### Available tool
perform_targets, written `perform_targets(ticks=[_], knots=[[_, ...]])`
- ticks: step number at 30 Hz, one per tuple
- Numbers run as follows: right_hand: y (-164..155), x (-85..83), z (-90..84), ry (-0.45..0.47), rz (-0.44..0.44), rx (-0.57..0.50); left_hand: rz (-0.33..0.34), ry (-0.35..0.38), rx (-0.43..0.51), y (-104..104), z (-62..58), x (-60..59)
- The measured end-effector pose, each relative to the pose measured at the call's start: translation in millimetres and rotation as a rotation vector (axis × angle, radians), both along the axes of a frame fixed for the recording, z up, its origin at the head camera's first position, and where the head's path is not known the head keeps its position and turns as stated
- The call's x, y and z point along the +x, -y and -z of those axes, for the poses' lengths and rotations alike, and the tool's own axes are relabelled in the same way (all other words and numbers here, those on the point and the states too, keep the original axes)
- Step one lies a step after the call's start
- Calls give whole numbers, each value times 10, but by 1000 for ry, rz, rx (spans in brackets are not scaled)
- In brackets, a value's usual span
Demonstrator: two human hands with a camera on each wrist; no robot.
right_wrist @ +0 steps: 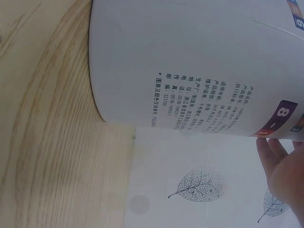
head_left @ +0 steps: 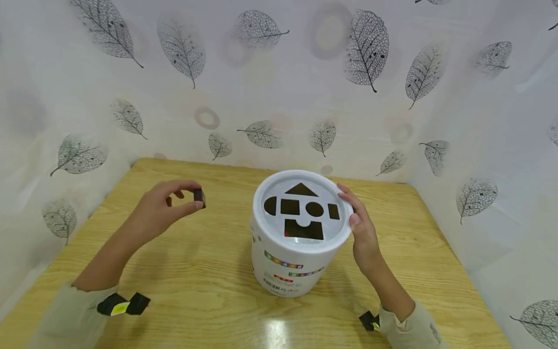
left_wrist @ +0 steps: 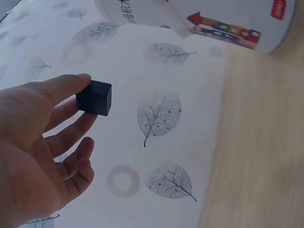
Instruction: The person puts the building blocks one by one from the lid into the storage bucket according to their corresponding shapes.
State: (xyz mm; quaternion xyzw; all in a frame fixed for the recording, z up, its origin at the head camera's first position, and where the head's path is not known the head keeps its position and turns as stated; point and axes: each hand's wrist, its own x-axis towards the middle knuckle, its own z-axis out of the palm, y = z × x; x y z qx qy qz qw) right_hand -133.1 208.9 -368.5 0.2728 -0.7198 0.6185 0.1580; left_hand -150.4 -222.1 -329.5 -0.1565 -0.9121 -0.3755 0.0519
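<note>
My left hand (head_left: pixel 159 211) pinches a small dark cube-shaped block (head_left: pixel 199 198) between thumb and fingertips, raised to the left of a white bucket (head_left: pixel 283 271). In the left wrist view the block (left_wrist: pixel 94 98) shows flat faces and sharp edges, while the lower fingers curl free of it. The bucket's lid (head_left: pixel 301 177) has several cut-outs: a triangle, a half circle, a square, a circle, a narrow rectangle and a notched rectangle. At the lid's right rim, my right hand (head_left: pixel 365 237) touches the bucket with its fingers and thumb. In the right wrist view its fingers (right_wrist: pixel 267 154) lie against the printed side.
The bucket stands upright on a wooden table (head_left: pixel 209 291). A pale sheet (head_left: pixel 283 82) printed with leaves hangs behind the table and along both sides. Black bands with yellow marks (head_left: pixel 119 308) sit at both sleeve cuffs.
</note>
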Motion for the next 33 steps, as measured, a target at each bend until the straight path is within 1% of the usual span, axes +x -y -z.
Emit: perform_targets(ticks=[4, 8, 11, 15, 18, 20, 23, 27, 33], knots=[[2, 2, -2, 0, -3, -1, 13, -27, 4, -141, -185, -24], [-1, -1, 1, -9, 3, 6, 45, -62, 39, -316, -342, -51], [-3, 1, 1, -14, 9, 10, 95, -84, 63, -468, -430, -83], [0, 8, -1, -12, 10, 7, 161, -73, 99, -693, -524, -123], [4, 8, -3, -9, 13, 7, 209, -73, 100, -876, -584, -150], [6, 7, -1, -5, 13, 5, 255, -76, 100, -1002, -617, -164], [4, 7, 9, 4, 16, 4, 332, -78, 94, -1184, -648, -186], [-2, 12, 16, 15, 22, -4, 407, -69, 86, -1417, -680, -217], [8, 23, -5, 31, 15, -21, 466, -53, 29, -1696, -710, -259]])
